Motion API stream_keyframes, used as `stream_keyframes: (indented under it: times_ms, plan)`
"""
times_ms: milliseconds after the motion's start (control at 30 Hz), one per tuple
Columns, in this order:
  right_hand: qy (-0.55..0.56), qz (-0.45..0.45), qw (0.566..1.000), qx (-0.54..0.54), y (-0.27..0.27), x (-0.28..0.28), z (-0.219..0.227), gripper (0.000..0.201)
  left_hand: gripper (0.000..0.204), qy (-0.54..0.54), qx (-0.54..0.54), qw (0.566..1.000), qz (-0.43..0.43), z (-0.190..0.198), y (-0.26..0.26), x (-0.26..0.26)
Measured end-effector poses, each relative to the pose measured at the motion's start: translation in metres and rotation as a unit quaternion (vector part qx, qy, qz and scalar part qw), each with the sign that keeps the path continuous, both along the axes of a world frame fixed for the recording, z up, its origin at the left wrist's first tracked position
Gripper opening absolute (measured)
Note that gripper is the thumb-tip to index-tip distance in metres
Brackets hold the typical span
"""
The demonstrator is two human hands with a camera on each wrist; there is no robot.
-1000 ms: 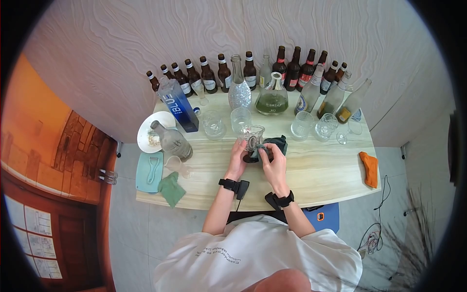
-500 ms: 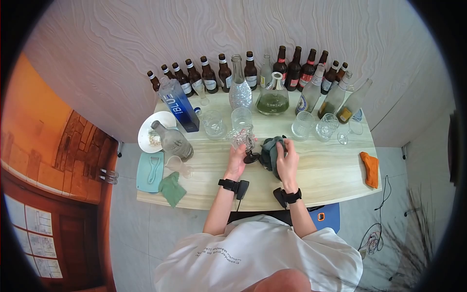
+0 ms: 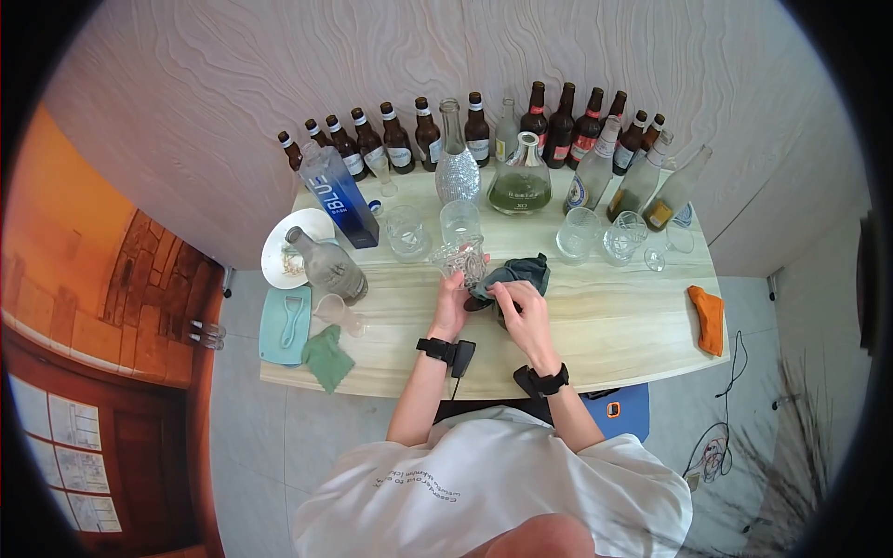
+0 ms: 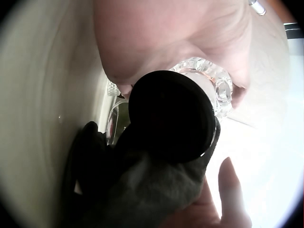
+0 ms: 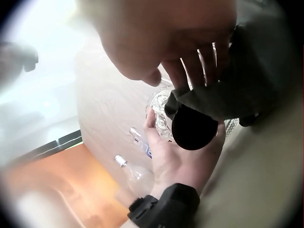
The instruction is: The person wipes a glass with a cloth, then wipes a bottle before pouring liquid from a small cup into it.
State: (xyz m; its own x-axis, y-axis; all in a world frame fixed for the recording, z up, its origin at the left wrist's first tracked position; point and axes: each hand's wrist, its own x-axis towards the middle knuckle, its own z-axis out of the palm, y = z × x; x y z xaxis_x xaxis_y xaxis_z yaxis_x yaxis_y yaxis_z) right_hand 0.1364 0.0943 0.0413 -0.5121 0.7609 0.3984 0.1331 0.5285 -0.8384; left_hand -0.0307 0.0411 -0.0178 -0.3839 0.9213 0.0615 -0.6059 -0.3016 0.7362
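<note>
My left hand grips a clear patterned glass goblet, which tilts over the middle of the table. Its round, dark foot faces the camera in the left wrist view. With my right hand I hold a dark green cloth, bunched against the foot's edge. In the right wrist view the fingers of that hand bend over the cloth, which covers part of the goblet's stem. Just beyond the goblet stands a clear tumbler.
Several brown beer bottles line the back. Nearer stand a blue bottle, a sparkly bottle, a decanter and more glasses. A grey bottle leans by a plate at left; an orange cloth lies right.
The cloth and right hand drew away to the right of the goblet half a second ago, and now are back at its foot. The goblet has gone from upright to tilted.
</note>
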Motion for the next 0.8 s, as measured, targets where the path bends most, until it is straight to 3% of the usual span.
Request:
stream_keyframes:
  times_ms: [67, 267, 367, 467, 567, 800]
  plan:
    - [-0.007, 0.007, 0.999, -0.035, 0.000, 0.001, 0.008, 0.018, 0.079, -0.015, -0.002, 1.000, -0.013, -0.005, 0.000, -0.002]
    - [0.022, 0.043, 0.998, 0.035, -0.007, 0.005, 0.016, 0.014, 0.079, -0.002, -0.013, 1.000, 0.013, -0.006, 0.000, -0.002]
    - [-0.037, 0.013, 0.999, -0.002, -0.014, 0.004, 0.024, 0.020, 0.081, 0.024, -0.015, 0.999, 0.039, 0.003, 0.000, 0.006]
    - [-0.055, 0.032, 0.987, 0.149, -0.009, 0.002, 0.016, 0.029, 0.082, 0.030, 0.000, 0.999, 0.026, -0.005, 0.000, 0.000]
    - [-0.053, 0.046, 0.975, 0.210, -0.009, 0.004, 0.019, 0.033, 0.082, -0.016, -0.001, 1.000, 0.009, -0.005, -0.001, -0.003]
    - [-0.044, 0.051, 0.968, 0.240, -0.005, 0.011, 0.013, 0.025, 0.082, -0.014, -0.011, 1.000, 0.015, -0.006, -0.001, 0.001]
